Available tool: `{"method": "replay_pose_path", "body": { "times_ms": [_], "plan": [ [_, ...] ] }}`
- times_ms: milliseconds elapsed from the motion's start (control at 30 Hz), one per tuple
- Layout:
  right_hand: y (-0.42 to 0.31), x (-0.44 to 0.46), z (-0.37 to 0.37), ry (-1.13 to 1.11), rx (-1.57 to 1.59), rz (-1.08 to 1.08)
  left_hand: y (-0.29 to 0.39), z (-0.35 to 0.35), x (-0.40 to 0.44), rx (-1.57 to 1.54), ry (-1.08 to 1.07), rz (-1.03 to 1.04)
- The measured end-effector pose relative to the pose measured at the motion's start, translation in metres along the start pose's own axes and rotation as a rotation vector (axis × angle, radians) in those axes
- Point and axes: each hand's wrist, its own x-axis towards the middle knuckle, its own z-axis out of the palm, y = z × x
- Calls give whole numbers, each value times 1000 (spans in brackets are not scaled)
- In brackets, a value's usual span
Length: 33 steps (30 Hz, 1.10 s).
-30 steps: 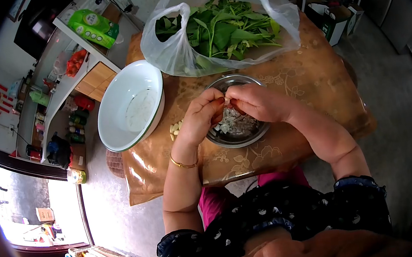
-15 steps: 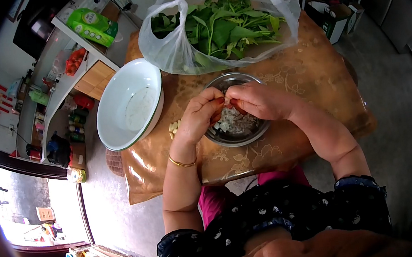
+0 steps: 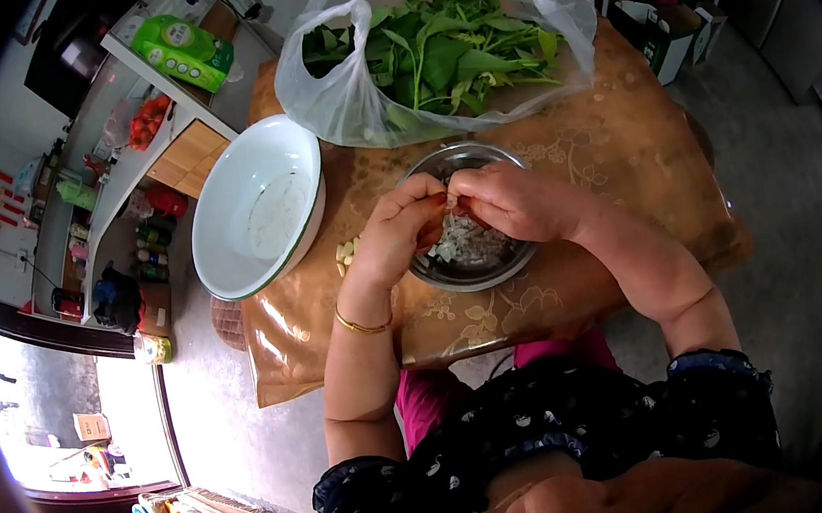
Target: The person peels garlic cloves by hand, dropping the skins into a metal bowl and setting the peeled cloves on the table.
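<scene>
My left hand [image 3: 402, 225] and my right hand [image 3: 510, 198] meet fingertip to fingertip above a steel bowl [image 3: 478, 278]. Both pinch one small pale garlic clove [image 3: 451, 202], mostly covered by the fingers. White papery garlic skins and cloves [image 3: 470, 242] lie in the bowl under my hands. Beside my left wrist, several peeled cloves [image 3: 346, 253] rest on the table, partly behind the wrist.
A white enamel basin [image 3: 219, 242] stands on the table's left side. At the far edge, a clear plastic bag [image 3: 331, 115] holds leafy greens [image 3: 450, 57]. The brown patterned tablecloth [image 3: 341, 349] covers the table. Shelves [image 3: 136, 170] stand to the left.
Both hands stay almost in place over the bowl, fingers shifting slightly around the clove. Nothing else has visibly moved apart from a slight camera shift.
</scene>
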Motion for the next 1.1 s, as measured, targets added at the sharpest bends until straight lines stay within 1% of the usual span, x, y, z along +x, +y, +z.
{"method": "replay_pose_path", "body": {
  "times_ms": [33, 133, 233, 433, 533, 633, 833, 933, 1100],
  "plan": [
    [0, 0, 0, 12, 7, -9, 0, -1, 1, -92, -12, -35],
    [1, 1, 1, 38, 40, -14, 0, -2, 2, -155, -8, -73],
    [4, 0, 1, 14, 98, 14, 0, -1, 2, -156, 6, -58],
    [7, 0, 0, -8, 13, -2, -3, -2, 3, 8, 36, -11],
    [7, 0, -2, -44, 12, 13, -2, -2, 1, 44, 16, 6],
    [5, 0, -3, -50, 1, 5, 0, 1, 1, 124, 52, 14],
    [2, -1, -5, -78, -19, 36, -3, 2, 1, 284, 36, 74],
    [3, -1, -6, -101, -67, 61, -1, 4, 1, 283, 33, 46],
    [4, -1, -1, -51, -62, 51, -2, 9, 0, 264, 56, 82]
  ]
}}
